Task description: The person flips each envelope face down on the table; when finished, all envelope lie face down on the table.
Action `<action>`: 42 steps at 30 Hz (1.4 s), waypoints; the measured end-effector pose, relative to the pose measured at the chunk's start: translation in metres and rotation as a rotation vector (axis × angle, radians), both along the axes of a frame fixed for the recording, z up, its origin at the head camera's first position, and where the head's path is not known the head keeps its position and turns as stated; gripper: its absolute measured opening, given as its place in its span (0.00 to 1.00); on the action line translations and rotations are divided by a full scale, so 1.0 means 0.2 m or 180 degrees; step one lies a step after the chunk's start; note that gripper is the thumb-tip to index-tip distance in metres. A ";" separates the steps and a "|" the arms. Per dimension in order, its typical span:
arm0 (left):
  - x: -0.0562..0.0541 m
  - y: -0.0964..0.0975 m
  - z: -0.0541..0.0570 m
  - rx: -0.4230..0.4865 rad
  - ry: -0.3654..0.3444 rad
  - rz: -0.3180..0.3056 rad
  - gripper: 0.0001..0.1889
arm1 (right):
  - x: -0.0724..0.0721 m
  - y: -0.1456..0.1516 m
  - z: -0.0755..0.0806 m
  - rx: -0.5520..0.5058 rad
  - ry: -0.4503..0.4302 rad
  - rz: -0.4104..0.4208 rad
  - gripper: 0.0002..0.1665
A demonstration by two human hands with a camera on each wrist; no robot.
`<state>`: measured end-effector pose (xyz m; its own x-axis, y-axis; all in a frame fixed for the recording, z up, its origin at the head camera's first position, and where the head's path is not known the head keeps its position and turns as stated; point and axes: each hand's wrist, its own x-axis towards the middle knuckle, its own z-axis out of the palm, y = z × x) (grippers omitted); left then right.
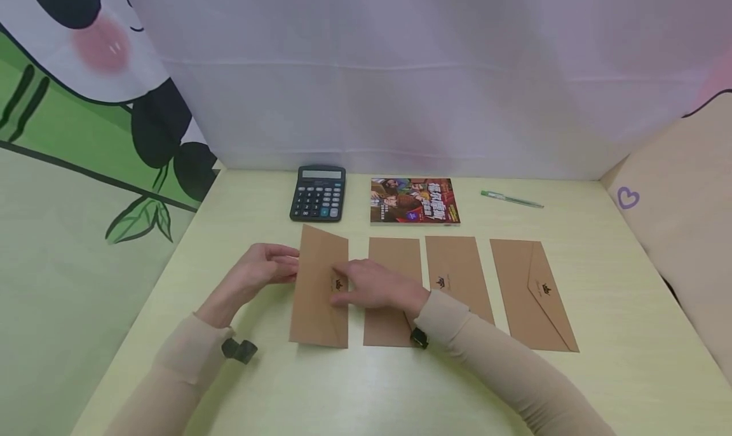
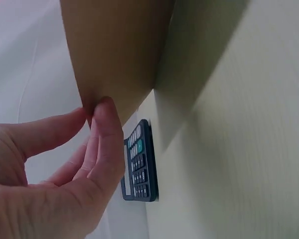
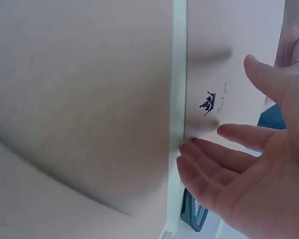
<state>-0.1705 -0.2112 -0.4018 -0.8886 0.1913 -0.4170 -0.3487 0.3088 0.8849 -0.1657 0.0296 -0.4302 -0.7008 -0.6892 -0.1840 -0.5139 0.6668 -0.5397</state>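
Observation:
At the left of a row of brown envelopes, one brown envelope (image 1: 317, 296) is tilted, its left side raised off the table. My left hand (image 1: 269, 274) pinches that raised edge between thumb and fingers, as the left wrist view of the hand (image 2: 74, 164) makes plain. Over the right side of the same envelope is my right hand (image 1: 377, 283), thumb and fingers spread and loosely bent. A crown and "Thank you" print (image 3: 209, 103) shows beside its fingers in the right wrist view. Whether those fingertips touch the paper, I cannot tell.
Three more envelopes lie flat to the right: one partly under my right arm (image 1: 394, 252), a middle one (image 1: 457, 264) and a far-right one (image 1: 523, 283). Behind them are a calculator (image 1: 318, 194), a colourful book (image 1: 413, 201) and a green pen (image 1: 511, 199). A pale curtain hangs behind the table.

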 end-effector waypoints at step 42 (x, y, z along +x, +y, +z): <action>0.00 0.12 -0.16 0.0939 -0.0253 -0.0576 0.29 | 0.02 0.03 0.06 -0.1012 -0.1001 -0.0301 0.53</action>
